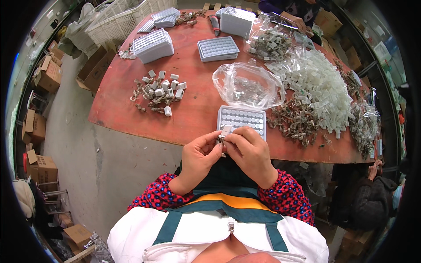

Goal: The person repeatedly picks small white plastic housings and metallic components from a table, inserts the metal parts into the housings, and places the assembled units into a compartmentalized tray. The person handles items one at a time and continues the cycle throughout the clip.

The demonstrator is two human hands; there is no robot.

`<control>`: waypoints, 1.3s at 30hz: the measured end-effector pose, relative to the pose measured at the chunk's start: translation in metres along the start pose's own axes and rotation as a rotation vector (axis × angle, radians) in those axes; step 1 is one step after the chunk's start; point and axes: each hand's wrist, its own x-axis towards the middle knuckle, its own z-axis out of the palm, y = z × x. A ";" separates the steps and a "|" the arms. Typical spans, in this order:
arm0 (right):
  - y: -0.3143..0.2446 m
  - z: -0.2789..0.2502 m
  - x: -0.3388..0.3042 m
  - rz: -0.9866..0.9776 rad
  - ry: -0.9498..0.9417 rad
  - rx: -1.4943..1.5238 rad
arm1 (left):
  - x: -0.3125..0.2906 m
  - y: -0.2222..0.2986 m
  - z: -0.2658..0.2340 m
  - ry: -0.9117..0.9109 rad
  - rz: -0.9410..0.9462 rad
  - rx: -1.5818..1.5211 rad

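Note:
Between the fingertips of both hands is a small white plastic housing (226, 130) with a metallic bit at its lower end. My left hand (196, 162) pinches that lower end, and my right hand (253, 154) grips it from the other side. Just beyond the fingers lies a pale tray (242, 111) with rows of round white pieces. An open clear plastic bag (222, 79) of small parts rests behind the tray. To its right is a heap of brownish wired parts (293, 122), beside a large mound of translucent white plastic pieces (322, 87).
White housings with brown wires (161, 91) lie in a loose group at left. Stacked trays (153, 47) and a red-grey hand tool (214, 25) sit farther back. Another person's hand (296, 21) is at the far right; a second person (370, 197) is at lower right. Cardboard boxes (48, 74) line the left.

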 end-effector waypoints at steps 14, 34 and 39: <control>0.017 -0.002 0.018 0.674 -0.182 0.647 | 0.007 0.009 0.000 -0.012 -0.198 -0.110; -0.002 -0.028 0.013 -0.284 -0.110 0.011 | -0.003 0.002 -0.003 -0.138 0.163 -0.082; -0.004 -0.024 0.005 -0.339 -0.060 -0.109 | -0.004 -0.002 -0.003 -0.134 0.161 -0.075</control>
